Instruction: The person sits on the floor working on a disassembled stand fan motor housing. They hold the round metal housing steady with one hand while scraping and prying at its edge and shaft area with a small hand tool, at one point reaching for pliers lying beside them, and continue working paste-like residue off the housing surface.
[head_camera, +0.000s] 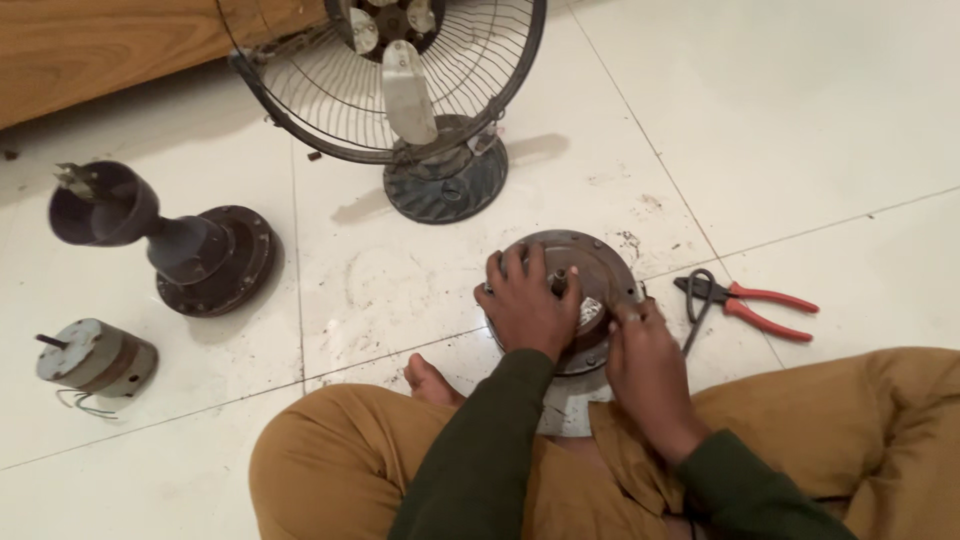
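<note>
Hands at work on a round dark metal fan base (590, 262), lying on the white tiled floor (800, 120) just ahead of the person's crossed legs. Left hand (525, 305) flat on top of the base, fingers spread, pressing down near the centre shaft. Right hand (645, 360) at the base's right rim, fingertips pinched together on something small there; what it is cannot be told. Red-handled pliers (750, 300) lie on the floor just right of the base, untouched. Table fan (400, 90) with wire guard stands beyond, near the wooden furniture (100, 50). At left, well apart: a dark stand with cup-shaped top (170, 240), tilted, and a small grey motor (95, 358) with loose wires.
</note>
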